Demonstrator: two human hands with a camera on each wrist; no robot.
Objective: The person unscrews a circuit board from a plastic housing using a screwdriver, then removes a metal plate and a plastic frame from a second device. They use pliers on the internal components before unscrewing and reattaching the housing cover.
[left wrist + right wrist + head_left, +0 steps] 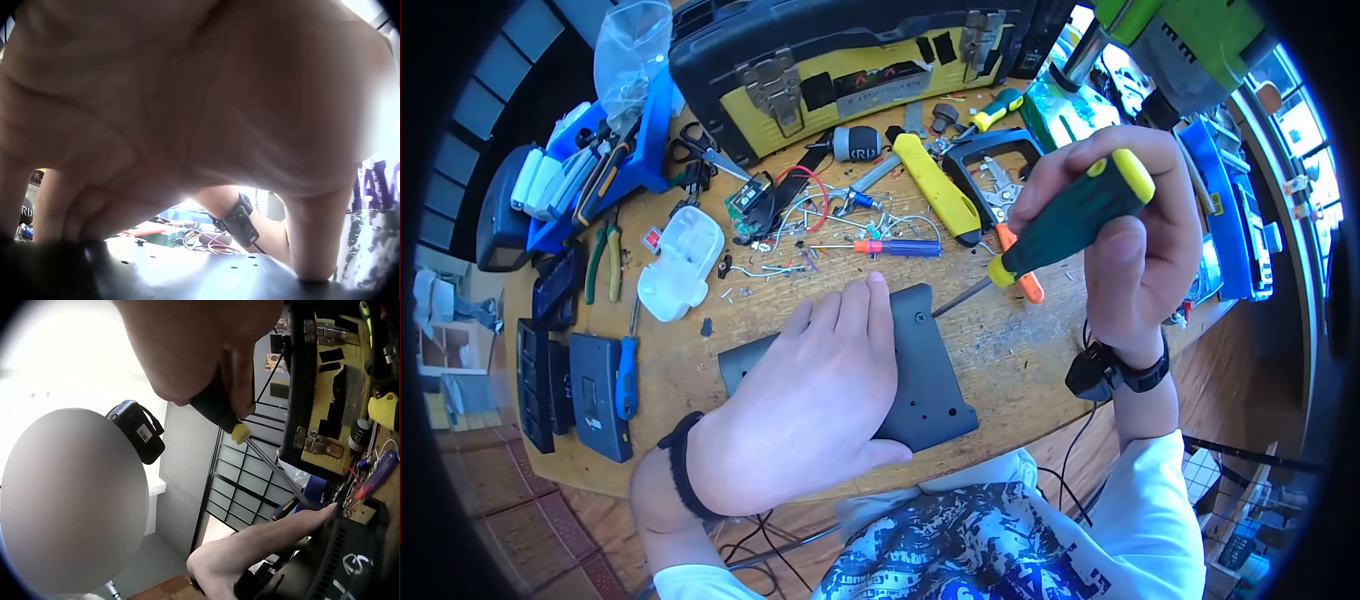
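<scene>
A dark flat panel (935, 390) with small holes and a screw near its upper corner lies at the table's front edge. My left hand (810, 395) rests across it, fingers extended and thumb spread; the left wrist view shows the palm (187, 112) arched over the panel surface (187, 275). My right hand (1135, 240) grips a green and yellow screwdriver (1065, 220), its shaft slanting down to the panel's right edge near the screw (920, 317). Whether the tip touches the panel, I cannot tell. In the right wrist view, the screwdriver (215, 409) is in the fingers.
Behind the panel lie a purple screwdriver (905, 248), a yellow cutter (935, 190), loose screws and wires. A toolbox (850, 90) stands at the back. On the left are a white plastic case (680, 265), pliers (614, 262) and a blue-handled screwdriver (627, 378).
</scene>
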